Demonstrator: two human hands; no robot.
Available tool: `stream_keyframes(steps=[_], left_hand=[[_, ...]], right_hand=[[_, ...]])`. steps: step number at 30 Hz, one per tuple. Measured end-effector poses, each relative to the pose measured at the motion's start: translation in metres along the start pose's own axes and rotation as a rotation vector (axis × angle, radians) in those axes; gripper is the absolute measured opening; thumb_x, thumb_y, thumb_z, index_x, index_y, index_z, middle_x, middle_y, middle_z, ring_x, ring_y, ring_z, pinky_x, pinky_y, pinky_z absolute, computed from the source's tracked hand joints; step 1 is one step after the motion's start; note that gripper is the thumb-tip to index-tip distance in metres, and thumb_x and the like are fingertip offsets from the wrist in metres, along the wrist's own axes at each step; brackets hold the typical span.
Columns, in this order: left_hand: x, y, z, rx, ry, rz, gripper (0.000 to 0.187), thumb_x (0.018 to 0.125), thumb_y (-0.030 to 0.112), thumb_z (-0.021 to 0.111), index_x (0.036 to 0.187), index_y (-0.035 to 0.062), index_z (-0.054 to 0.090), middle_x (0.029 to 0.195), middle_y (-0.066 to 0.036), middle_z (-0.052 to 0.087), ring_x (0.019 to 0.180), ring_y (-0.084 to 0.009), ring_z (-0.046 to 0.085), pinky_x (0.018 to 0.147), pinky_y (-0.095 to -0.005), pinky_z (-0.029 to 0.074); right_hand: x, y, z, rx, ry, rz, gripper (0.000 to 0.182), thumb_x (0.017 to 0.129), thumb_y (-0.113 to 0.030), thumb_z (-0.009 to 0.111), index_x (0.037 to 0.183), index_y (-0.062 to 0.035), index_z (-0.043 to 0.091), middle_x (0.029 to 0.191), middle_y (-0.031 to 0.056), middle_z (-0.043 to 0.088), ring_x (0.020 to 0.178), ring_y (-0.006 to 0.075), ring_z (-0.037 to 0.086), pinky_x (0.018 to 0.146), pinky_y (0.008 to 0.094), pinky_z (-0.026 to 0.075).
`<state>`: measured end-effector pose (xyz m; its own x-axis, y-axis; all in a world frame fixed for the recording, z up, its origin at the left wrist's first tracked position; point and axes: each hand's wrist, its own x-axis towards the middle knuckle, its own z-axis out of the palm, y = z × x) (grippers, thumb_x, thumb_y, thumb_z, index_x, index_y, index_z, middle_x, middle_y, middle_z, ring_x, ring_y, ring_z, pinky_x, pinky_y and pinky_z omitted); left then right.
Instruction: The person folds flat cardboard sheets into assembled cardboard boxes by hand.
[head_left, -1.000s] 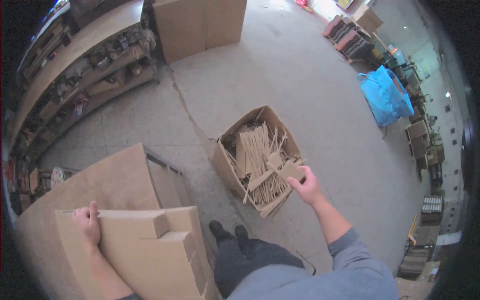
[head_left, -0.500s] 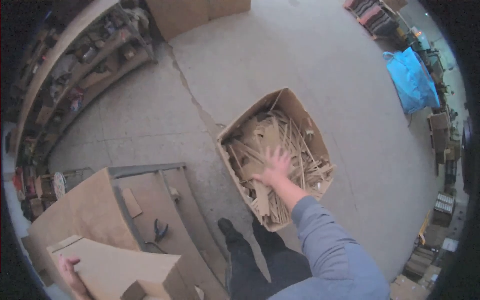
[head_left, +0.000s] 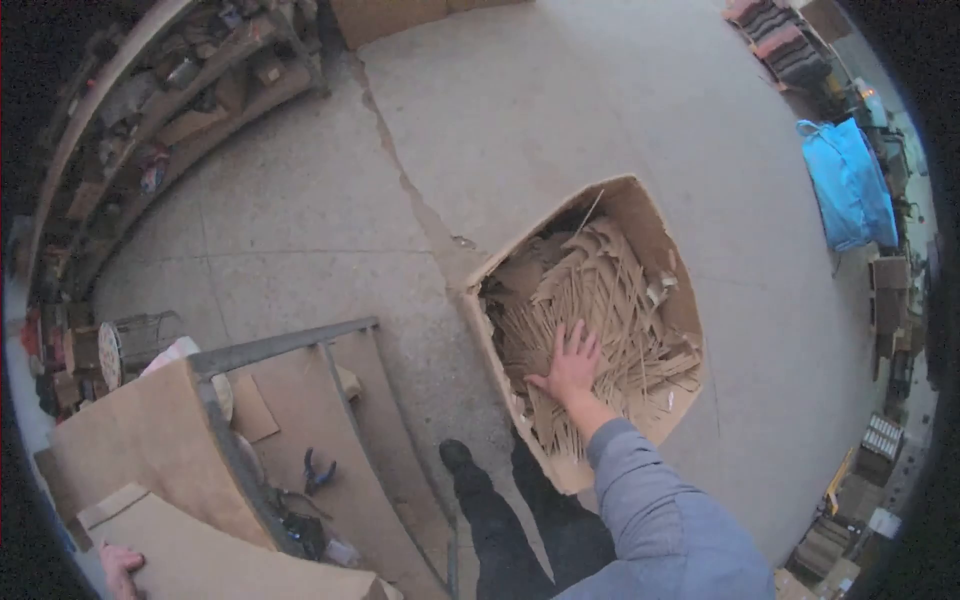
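Observation:
My right hand (head_left: 572, 375) lies with fingers spread on a heap of brown cardboard strips (head_left: 610, 300). The strips fill much of an open cardboard box (head_left: 662, 232) standing on the floor in front of my feet. At the lower left, my left hand (head_left: 122, 570) has its fingers curled at the edge of a large folded piece of cardboard (head_left: 220, 550). That piece rests at a bench and runs out of view at the bottom. Part of the left hand is cut off by the frame's edge.
Beside my legs stands a shelved bench (head_left: 150, 440) with pliers (head_left: 318, 472) and small tools on it. Crowded shelving (head_left: 190, 125) curves along the upper left. A blue bag (head_left: 850, 185) and stacked goods line the right side. The concrete floor (head_left: 300, 200) has a long crack.
The view has shifted, so the box sits further right. My right hand now rests lower on the strips, which look flatter. My left hand and its cardboard have moved down and left.

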<state>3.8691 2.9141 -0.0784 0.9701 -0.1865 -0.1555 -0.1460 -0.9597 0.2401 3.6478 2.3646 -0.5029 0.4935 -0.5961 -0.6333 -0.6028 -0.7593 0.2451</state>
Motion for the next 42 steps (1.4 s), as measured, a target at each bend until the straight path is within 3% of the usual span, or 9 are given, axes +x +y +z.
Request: stream_keyframes(steps=[11,14,17,20,29,32,35,38,42], left_hand=[[0.0,0.007,0.017,-0.078,0.266,0.077,0.027,0.085,0.022,0.053,0.061,0.0143,0.062,0.06,0.001,0.056,0.063,-0.017,0.051,0.096,-0.0375,0.032],[0.003,0.008,0.019,-0.08,0.264,0.083,0.03,0.085,0.022,0.052,0.057,0.0114,0.055,0.064,0.004,0.061,0.07,-0.016,0.053,0.089,-0.0318,0.034],[0.007,-0.002,0.022,0.004,0.173,0.106,0.049,0.092,0.035,0.047,0.051,0.0094,0.041,0.052,-0.001,0.047,0.064,-0.0222,0.046,0.086,-0.0326,0.035],[0.001,0.012,0.015,-0.052,0.207,0.103,0.058,0.095,0.05,0.035,0.053,0.0116,0.025,0.049,0.002,0.028,0.058,-0.0182,0.035,0.092,-0.0301,0.033],[0.0,0.02,0.004,0.006,0.022,-0.011,0.067,0.091,0.061,0.036,0.047,0.0113,0.033,0.049,0.0,0.036,0.088,-0.0246,0.042,0.083,-0.0282,0.035],[0.002,0.018,0.006,-0.028,-0.006,-0.029,0.067,0.09,0.062,0.036,0.046,0.0118,0.032,0.049,0.001,0.034,0.091,-0.024,0.041,0.083,-0.0276,0.034],[0.018,-0.002,0.031,0.071,0.072,0.026,0.067,0.092,0.058,0.033,0.048,0.0082,0.041,0.053,-0.005,0.047,0.086,-0.0252,0.047,0.093,-0.0304,0.03],[0.004,0.021,0.006,0.032,0.009,-0.028,0.066,0.091,0.058,0.033,0.047,0.009,0.034,0.049,-0.003,0.038,0.077,-0.0227,0.047,0.091,-0.0292,0.031],[0.006,0.021,0.006,0.008,0.026,-0.016,0.065,0.09,0.057,0.038,0.047,0.0095,0.028,0.047,-0.002,0.035,0.075,-0.0223,0.043,0.09,-0.029,0.032]], right_hand=[[-0.12,0.004,-0.089,0.312,0.288,-0.236,0.073,0.085,-0.042,0.052,0.144,-0.0052,0.027,0.151,0.023,0.014,0.138,0.0479,0.008,0.111,0.0575,0.011],[-0.209,-0.025,-0.145,0.721,0.353,-0.584,0.021,0.079,-0.027,0.049,0.075,-0.0061,0.046,0.073,0.0095,0.045,0.068,0.0227,0.041,0.062,0.0392,0.034],[-0.336,-0.057,-0.227,0.773,-0.411,-0.677,0.056,0.092,-0.04,0.046,0.131,0.0003,0.048,0.134,0.0207,0.048,0.124,0.0309,0.046,0.104,0.0438,0.035],[-0.39,-0.092,-0.239,0.96,-0.511,-0.575,0.045,0.093,-0.047,0.041,0.105,-0.0061,0.056,0.104,0.0059,0.06,0.095,0.0186,0.052,0.085,0.0331,0.04],[-0.442,-0.107,-0.283,1.141,-0.623,-0.26,0.066,0.088,-0.053,0.05,0.135,-0.0071,0.043,0.142,0.0087,0.039,0.131,0.0284,0.035,0.103,0.0476,0.03],[-0.436,-0.108,-0.276,1.229,-0.569,-0.252,0.051,0.086,-0.046,0.056,0.117,-0.0049,0.057,0.108,0.0025,0.054,0.099,0.0169,0.05,0.089,0.0336,0.037],[-0.412,-0.102,-0.261,1.394,-0.645,-0.327,0.066,0.084,-0.043,0.065,0.125,0.0052,0.046,0.124,0.0217,0.055,0.116,0.0296,0.053,0.102,0.0355,0.042],[-0.4,-0.11,-0.252,1.318,-0.598,-0.417,0.07,0.077,-0.045,0.073,0.122,0.0028,0.049,0.093,0.0039,0.051,0.075,0.0122,0.044,0.065,0.0236,0.038],[-0.397,-0.106,-0.257,1.251,-0.597,-0.435,0.05,0.081,-0.038,0.07,0.117,-0.0036,0.06,0.111,0.0065,0.062,0.101,0.0168,0.058,0.089,0.0267,0.048]])
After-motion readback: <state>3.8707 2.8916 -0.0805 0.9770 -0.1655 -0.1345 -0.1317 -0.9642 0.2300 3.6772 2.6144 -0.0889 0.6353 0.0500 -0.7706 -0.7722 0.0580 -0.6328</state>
